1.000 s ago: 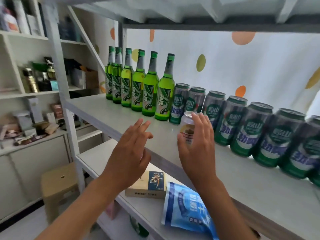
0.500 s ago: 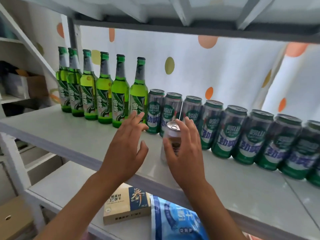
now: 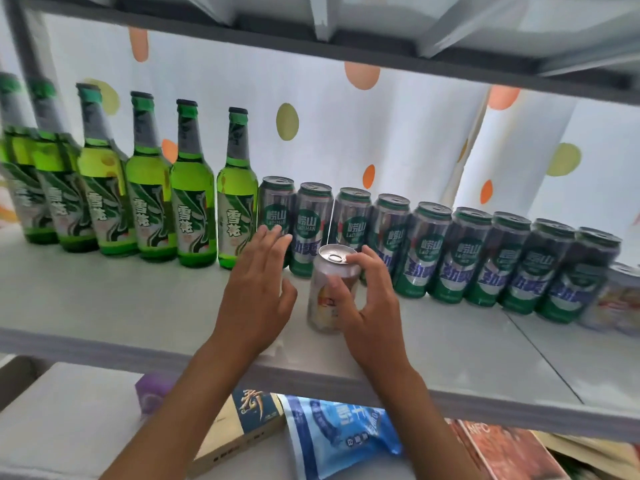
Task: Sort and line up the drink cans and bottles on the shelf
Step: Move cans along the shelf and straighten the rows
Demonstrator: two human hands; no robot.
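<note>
1. The odd can (image 3: 331, 289), pale silver with an orange label, stands upright on the shelf (image 3: 138, 306) just in front of the row of green cans (image 3: 450, 251), nearer the shelf's front edge than the rest.
2. The right hand (image 3: 367, 303) has it: thumb across the near side, fingers curled over the far shoulder and top rim, so that grip is clamped on the can.
3. The left hand (image 3: 258, 292) floats beside it with fingers spread and straight, gripping nothing; it sits close to the first green can and the last green bottle (image 3: 237, 202), though I cannot tell whether it touches either.
4. The pull tab looks unopened, so I would guess a full can: fairly heavy for its size, stiff in the wall, smooth and a bit slippery.
5. Holding round the middle of the body seems safer than by the rim; a high hold could let it tip.
6. The bottles are glass and tall, so any sweep to the left risks knocking one.
7. Similar pale cans (image 3: 620, 299) show at the far right end, likely where this one belongs.
</note>
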